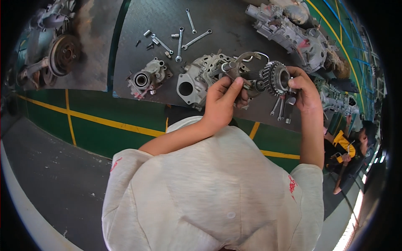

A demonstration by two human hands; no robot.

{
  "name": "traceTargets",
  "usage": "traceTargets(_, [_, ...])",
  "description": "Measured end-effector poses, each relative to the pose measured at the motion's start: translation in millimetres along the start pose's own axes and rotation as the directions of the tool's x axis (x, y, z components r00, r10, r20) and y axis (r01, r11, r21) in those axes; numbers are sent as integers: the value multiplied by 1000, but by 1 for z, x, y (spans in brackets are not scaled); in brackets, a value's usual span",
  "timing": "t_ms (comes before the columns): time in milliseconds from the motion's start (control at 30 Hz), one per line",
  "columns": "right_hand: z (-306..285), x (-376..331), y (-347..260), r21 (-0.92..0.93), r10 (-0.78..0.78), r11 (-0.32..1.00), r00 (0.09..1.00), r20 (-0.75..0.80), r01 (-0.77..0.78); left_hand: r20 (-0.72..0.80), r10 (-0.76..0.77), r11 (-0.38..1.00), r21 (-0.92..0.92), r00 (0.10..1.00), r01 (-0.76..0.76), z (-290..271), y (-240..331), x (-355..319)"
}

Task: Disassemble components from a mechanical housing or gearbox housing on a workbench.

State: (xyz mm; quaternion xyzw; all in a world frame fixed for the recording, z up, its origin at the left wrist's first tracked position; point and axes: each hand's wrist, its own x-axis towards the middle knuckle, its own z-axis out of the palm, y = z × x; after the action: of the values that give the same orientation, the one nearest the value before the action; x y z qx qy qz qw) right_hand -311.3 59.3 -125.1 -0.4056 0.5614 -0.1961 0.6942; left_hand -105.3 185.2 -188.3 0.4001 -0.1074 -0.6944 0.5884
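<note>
A vehicle repair workshop: wrenches (180, 42) and gearbox housings (289, 33) on a steel-plate bench (125, 33).

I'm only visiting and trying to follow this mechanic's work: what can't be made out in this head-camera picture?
- Head view: the left hand covers the near end of the gear shaft, so its grip there is hidden.
- The right hand hides the shaft's far end.
- The sockets beside the wrenches are too small to tell apart.
- The person's shirt blocks the front edge of the dark mat.
- The gearbox bends and blurs near the rim.
</note>
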Motion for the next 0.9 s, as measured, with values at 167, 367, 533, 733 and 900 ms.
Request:
traceTargets(167, [-1, 5, -10, -25, 31, 999, 980, 197, -26, 55, 15, 1000, -17, 998, -14, 0, 3, 4])
traceTargets(367, [4, 3, -10, -4, 32, 999, 987, 158, -32, 67, -73, 994, 84, 995, 68, -6, 20, 2])
traceTargets(533, [5, 1, 2, 30, 15, 999, 998, 60, -17, 91, -151, 967, 220, 984, 129, -18, 28, -3])
traceTargets(733, [-4, 1, 15, 71, 14, 997, 996, 94, -21, 88, -175, 977, 141, 981, 161, -11, 26, 1])
traceTargets(900, [-12, -4, 33, 87, -7, 996, 998, 59, 2, 164, -55, 998, 53, 985, 47, -12, 12, 9])
